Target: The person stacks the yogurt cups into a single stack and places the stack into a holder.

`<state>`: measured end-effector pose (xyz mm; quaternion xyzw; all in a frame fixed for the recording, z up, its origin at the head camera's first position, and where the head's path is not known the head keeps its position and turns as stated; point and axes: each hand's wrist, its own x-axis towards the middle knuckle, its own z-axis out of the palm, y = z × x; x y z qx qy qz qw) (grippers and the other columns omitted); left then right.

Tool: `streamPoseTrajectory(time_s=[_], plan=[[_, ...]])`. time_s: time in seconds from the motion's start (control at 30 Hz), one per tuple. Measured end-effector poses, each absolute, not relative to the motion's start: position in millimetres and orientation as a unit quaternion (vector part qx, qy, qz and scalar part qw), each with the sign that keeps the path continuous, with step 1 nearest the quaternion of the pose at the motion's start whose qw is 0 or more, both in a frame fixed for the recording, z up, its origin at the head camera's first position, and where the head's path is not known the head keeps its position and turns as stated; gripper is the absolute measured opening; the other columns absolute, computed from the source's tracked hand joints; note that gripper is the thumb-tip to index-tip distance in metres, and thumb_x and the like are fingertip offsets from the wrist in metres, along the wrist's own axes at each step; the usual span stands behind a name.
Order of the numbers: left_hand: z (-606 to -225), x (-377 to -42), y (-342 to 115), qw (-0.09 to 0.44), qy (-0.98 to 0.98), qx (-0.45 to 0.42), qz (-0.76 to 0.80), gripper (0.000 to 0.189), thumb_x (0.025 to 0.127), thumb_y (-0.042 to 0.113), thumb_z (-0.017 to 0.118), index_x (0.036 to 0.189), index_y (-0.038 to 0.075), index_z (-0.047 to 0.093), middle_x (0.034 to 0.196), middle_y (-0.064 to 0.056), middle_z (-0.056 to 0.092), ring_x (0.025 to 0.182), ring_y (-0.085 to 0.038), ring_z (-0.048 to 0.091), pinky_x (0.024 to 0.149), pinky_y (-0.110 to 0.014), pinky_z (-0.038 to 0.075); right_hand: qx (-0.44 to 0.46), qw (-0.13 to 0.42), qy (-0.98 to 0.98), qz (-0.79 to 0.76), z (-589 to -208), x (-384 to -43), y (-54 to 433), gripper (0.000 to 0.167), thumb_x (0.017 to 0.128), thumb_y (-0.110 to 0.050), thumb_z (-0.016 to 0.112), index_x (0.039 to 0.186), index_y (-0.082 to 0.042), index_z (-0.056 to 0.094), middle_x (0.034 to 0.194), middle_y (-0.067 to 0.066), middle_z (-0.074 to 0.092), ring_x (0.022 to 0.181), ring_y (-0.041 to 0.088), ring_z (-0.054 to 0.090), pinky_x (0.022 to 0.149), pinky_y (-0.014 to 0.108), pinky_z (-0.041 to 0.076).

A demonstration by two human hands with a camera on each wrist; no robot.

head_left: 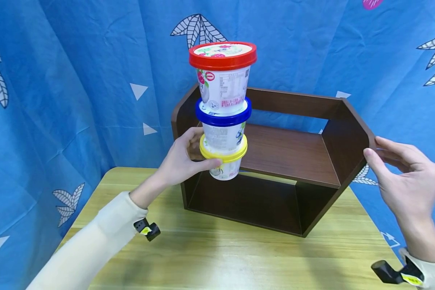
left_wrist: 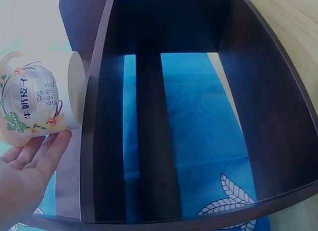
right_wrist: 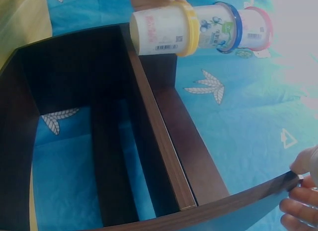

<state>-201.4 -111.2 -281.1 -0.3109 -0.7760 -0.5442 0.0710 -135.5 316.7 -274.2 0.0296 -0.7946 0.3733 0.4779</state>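
Three lidded paper tubs stand stacked one on another: a red-lidded tub [head_left: 224, 86] on top, a blue-lidded tub [head_left: 222, 135] in the middle and a yellow-lidded tub [head_left: 226, 170] at the bottom. My left hand [head_left: 183, 157] grips the yellow-lidded tub, thumb in front and fingers round its far side. The stack overlaps the left part of a dark brown two-tier shelf [head_left: 290, 151]. In the right wrist view the bottom tub's base is close to the middle board's front edge. My right hand [head_left: 407, 173] pinches the shelf's right side panel between thumb and fingers.
The shelf stands at an angle on a light wooden table [head_left: 217, 257]. Blue cloth [head_left: 94, 80] with leaf prints hangs behind and beside the table. Each wrist wears a small black camera, such as the left one [head_left: 146, 229].
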Motion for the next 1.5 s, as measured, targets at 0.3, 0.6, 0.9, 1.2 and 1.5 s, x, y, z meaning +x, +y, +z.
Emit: streamPoseTrajectory(time_s=[0.3, 0.6, 0.9, 1.2, 1.5], plan=[[-281.6, -213.2, -103.5, 0.081, -0.775, -0.303, -0.548, 0.069, 0.088, 0.007, 0.084, 0.147, 0.007, 0.048, 0.138, -0.014, 0.066, 0.121, -0.031, 0.073, 0.097, -0.043, 0.064, 0.032, 0.480, -0.791, 0.378, -275.0, -135.7, 317.2, 0.036, 0.089, -0.003, 0.081, 0.125, -0.006, 0.077, 0.104, -0.043, 0.063, 0.090, -0.022, 0.063, 0.088, -0.001, 0.049], [-282.9, -224.8, -95.8, 0.093, -0.787, -0.285, -0.539, 0.069, 0.088, 0.013, 0.085, 0.147, 0.008, 0.049, 0.137, -0.012, 0.066, 0.118, -0.028, 0.072, 0.095, -0.042, 0.065, 0.039, 0.486, -0.776, 0.399, -275.3, -135.2, 316.3, 0.035, 0.087, 0.000, 0.082, 0.122, -0.002, 0.077, 0.102, -0.039, 0.067, 0.087, -0.020, 0.065, 0.087, 0.000, 0.049], [-282.9, -236.5, -90.5, 0.100, -0.798, -0.272, -0.528, 0.071, 0.089, 0.022, 0.085, 0.149, 0.010, 0.048, 0.139, -0.009, 0.064, 0.113, -0.025, 0.071, 0.090, -0.039, 0.065, 0.038, 0.488, -0.774, 0.402, -276.4, -135.2, 316.1, 0.035, 0.087, -0.001, 0.082, 0.122, -0.002, 0.077, 0.102, -0.039, 0.067, 0.087, -0.020, 0.065, 0.087, 0.000, 0.049], [-281.7, -246.8, -83.6, 0.095, -0.809, -0.252, -0.522, 0.077, 0.089, 0.030, 0.085, 0.152, 0.010, 0.045, 0.141, -0.009, 0.063, 0.117, -0.024, 0.067, 0.095, -0.042, 0.063, 0.027, 0.481, -0.787, 0.386, -276.9, -135.3, 316.2, 0.036, 0.089, -0.003, 0.081, 0.125, -0.005, 0.077, 0.104, -0.041, 0.064, 0.089, -0.022, 0.064, 0.089, 0.000, 0.050], [-280.2, -254.1, -77.6, 0.088, -0.814, -0.237, -0.523, 0.079, 0.087, 0.034, 0.085, 0.152, 0.013, 0.045, 0.143, -0.007, 0.062, 0.119, -0.022, 0.065, 0.099, -0.042, 0.061, 0.028, 0.482, -0.778, 0.403, -276.7, -135.8, 315.6, 0.036, 0.088, -0.001, 0.081, 0.123, -0.003, 0.077, 0.103, -0.038, 0.067, 0.088, -0.019, 0.066, 0.087, 0.000, 0.050]])
